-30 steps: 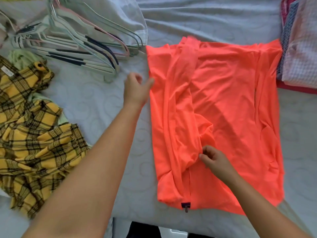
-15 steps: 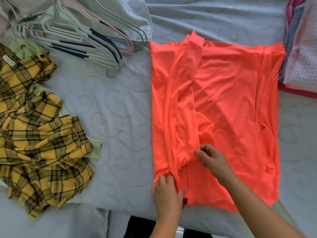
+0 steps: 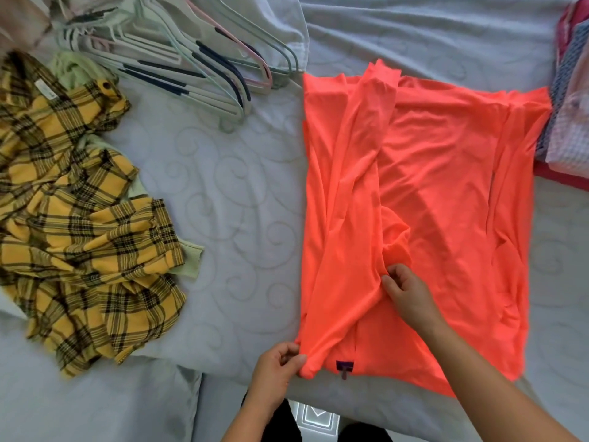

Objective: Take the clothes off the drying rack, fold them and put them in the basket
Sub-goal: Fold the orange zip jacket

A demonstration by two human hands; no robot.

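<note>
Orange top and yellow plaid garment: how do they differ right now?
Colour: the orange top is plain; the yellow plaid garment has dark checks. Pose: the orange top lies spread flat, a sleeve folded over it; the yellow plaid garment lies crumpled. Handling: the left hand pinches the orange top's near corner and the right hand its middle; nobody touches the yellow plaid garment. Both lie on the bed cover.

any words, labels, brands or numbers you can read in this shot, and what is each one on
Nothing here can be read as text.
White tag on the yellow plaid garment: print too blurred to read.
Purple tag at the near hem of the orange shirt: too small to read.
White square mark at the bottom edge of the view: an outline only, with no legible letters.
</note>
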